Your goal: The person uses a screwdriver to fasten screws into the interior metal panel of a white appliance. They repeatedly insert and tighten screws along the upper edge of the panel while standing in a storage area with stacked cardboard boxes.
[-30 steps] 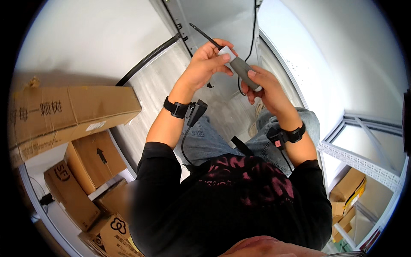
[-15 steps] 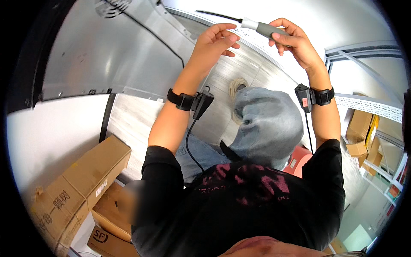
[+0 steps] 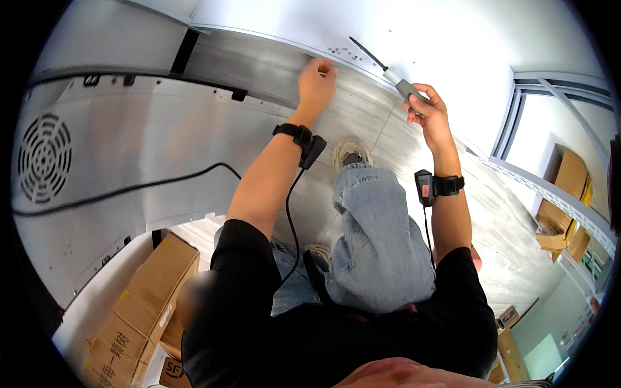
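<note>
Left fingers [image 3: 321, 64] drew away; right fingers [image 3: 428, 92] hold the screwdriver [image 3: 392, 75] by its handle [image 3: 405, 90].

Screwdriver [image 3: 406, 88], one; left hand [image 3: 316, 84], one; right hand [image 3: 428, 111], one; wrist straps [image 3: 447, 186], two, each with one black module [image 3: 424, 188]; shoes [image 3: 343, 151], two, one partly hidden; jeans [image 3: 381, 239], one pair; metal panel [image 3: 142, 142], one, with one round vent grille [image 3: 44, 158]; thick black cable [image 3: 129, 189], one; small screws [image 3: 346, 54], several, too small to count; cardboard boxes [image 3: 139, 304], at least three at left, at least two at right.
</note>
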`<state>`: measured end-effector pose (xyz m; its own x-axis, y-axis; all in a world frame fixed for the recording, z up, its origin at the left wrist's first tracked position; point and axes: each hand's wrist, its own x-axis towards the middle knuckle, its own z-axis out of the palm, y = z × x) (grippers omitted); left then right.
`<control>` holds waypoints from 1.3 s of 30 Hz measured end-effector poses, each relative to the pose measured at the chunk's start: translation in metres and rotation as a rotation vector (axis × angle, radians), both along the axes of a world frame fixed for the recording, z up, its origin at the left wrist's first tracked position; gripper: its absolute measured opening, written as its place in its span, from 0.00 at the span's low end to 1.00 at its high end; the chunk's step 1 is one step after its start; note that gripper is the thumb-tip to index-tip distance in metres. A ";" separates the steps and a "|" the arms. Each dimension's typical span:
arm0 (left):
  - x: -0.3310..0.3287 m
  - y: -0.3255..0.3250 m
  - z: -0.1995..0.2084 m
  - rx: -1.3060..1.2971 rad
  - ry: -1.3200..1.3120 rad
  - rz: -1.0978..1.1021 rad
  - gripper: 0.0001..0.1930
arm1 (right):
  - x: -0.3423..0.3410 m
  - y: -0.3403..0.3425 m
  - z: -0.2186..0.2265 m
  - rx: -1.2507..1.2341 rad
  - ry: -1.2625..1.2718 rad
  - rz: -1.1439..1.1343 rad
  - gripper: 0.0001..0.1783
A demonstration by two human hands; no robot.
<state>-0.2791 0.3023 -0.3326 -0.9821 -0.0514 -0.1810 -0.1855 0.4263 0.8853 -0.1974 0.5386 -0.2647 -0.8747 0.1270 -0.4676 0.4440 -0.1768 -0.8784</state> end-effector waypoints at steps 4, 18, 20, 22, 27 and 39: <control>-0.028 0.009 -0.032 -0.084 0.040 0.025 0.11 | -0.003 0.006 -0.029 -0.008 -0.046 -0.055 0.14; -0.056 0.010 -0.075 -0.263 0.269 0.051 0.06 | -0.014 0.009 -0.040 0.028 -0.044 -0.064 0.14; -0.055 0.007 -0.073 -0.138 0.208 0.081 0.07 | -0.016 0.008 -0.040 0.030 -0.028 -0.035 0.14; -0.053 0.005 -0.068 0.106 0.056 0.139 0.08 | -0.017 0.004 -0.038 0.031 -0.012 -0.009 0.14; -0.036 -0.020 -0.030 1.113 -0.404 0.296 0.07 | -0.022 -0.013 -0.031 -0.001 0.046 0.068 0.14; 0.009 -0.072 0.022 1.519 -0.314 0.301 0.08 | -0.014 -0.058 -0.005 -0.025 0.185 0.226 0.16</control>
<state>-0.2704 0.2300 -0.3106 -0.8850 0.1812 -0.4290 -0.3467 -0.8714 0.3471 -0.2115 0.4808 -0.2698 -0.9502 -0.0902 -0.2982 0.3073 -0.1139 -0.9448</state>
